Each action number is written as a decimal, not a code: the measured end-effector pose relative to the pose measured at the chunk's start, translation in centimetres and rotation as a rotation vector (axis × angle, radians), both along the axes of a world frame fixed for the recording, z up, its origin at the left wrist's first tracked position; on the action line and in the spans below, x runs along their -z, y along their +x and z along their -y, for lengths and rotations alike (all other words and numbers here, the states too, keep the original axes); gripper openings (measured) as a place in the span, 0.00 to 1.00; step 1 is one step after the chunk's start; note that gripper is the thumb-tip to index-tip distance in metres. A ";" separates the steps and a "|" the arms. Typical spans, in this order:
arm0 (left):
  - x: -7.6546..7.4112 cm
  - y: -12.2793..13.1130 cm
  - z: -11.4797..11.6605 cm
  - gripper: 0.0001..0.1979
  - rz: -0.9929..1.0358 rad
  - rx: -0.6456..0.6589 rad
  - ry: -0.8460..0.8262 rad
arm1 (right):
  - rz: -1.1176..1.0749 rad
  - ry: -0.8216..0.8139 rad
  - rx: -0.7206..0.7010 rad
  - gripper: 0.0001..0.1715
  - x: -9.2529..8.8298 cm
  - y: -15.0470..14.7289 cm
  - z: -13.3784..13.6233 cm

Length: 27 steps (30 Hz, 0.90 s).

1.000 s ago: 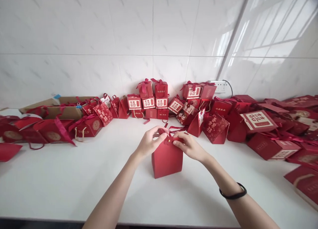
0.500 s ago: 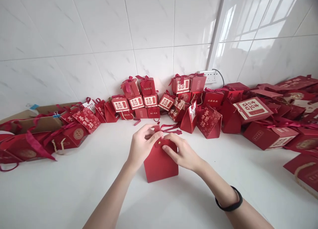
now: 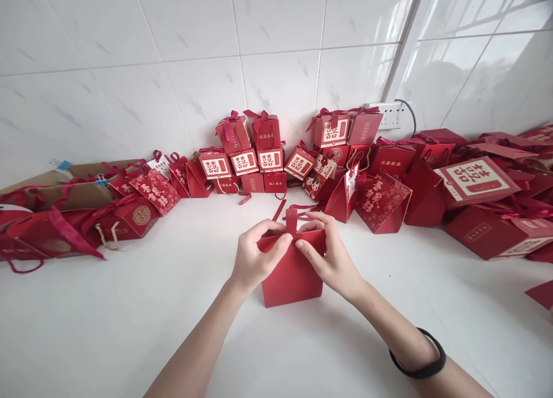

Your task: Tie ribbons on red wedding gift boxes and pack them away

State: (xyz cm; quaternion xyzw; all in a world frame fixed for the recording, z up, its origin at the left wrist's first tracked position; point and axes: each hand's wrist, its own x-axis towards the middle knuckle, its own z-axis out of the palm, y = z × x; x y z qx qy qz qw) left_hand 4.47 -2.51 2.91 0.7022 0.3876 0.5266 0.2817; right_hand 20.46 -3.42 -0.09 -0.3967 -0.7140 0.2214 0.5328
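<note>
The red bag (image 3: 291,280) stands on the white bench (image 3: 108,329) between the two hands. The left hand (image 3: 257,260) and right hand (image 3: 339,260) each pinch its top edge, thumbs (image 3: 280,248) in front and other fingers (image 3: 332,228) behind. The brown box (image 3: 86,197) at the left has red things (image 3: 65,195) in it, partly hidden. Half a second ago a gold dot showed; now a red strap (image 3: 292,219) sticks up.

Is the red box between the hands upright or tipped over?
Upright: the red box stands on the white table, its top edge up, where the left hand and right hand grip it.
</note>
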 end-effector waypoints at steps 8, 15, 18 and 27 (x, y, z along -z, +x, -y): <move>0.1 -0.3 -0.2 0.06 -0.050 0.002 -0.017 | 0.036 -0.051 0.003 0.09 -0.2 0.4 -0.4; 0.0 -0.2 -0.1 0.07 -0.088 -0.013 0.056 | 0.034 -0.010 0.012 0.09 0.0 0.3 -0.4; -0.1 -0.3 -0.1 0.06 -0.076 0.003 0.060 | 0.051 0.065 0.055 0.10 0.3 0.1 -0.4; 0.2 -1.0 -0.6 0.13 0.034 0.237 0.031 | -0.060 -0.169 0.156 0.28 -1.1 2.1 -0.5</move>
